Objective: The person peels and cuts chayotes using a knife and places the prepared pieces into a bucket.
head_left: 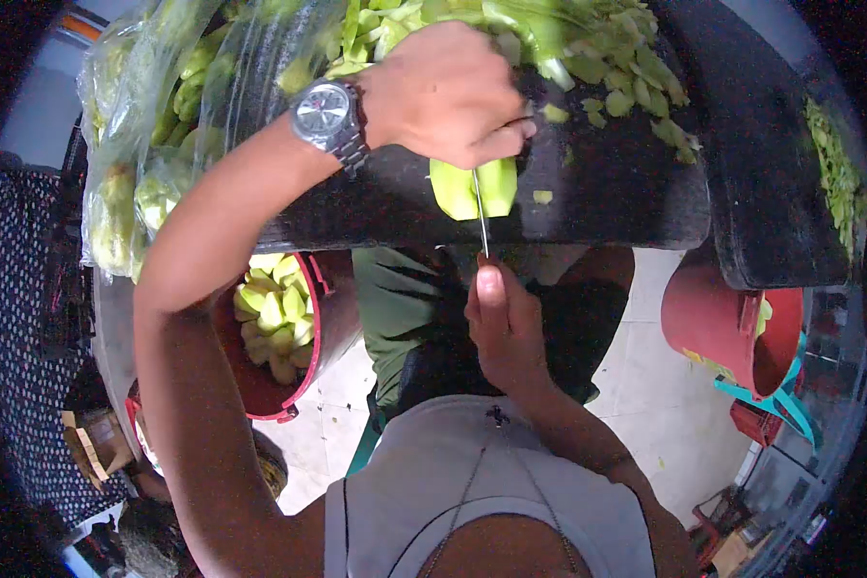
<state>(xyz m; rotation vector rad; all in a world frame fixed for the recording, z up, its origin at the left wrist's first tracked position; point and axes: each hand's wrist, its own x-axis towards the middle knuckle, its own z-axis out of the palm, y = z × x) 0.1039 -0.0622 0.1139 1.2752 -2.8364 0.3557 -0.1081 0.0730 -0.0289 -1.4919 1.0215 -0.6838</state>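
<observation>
My left hand (453, 96), with a metal watch (323, 114) on its wrist, is closed over the far end of a pale green peeled fruit or vegetable (496, 188), whose exact kind I cannot tell. The piece lies on a black board (356, 207) near its front edge. My right hand (506, 328) grips a knife (483, 226) by its brown handle. Its thin blade points away from me and sits in the middle of the piece, with a lobe on either side. The blade's far end is hidden under my left hand.
Green peelings (607, 63) are heaped at the back of the board. A clear plastic bag (135, 183) of green produce lies at left. Below it stands a red bucket (308, 371) of pale green pieces. Another red bucket (713, 308) is at right, below more peelings (833, 173).
</observation>
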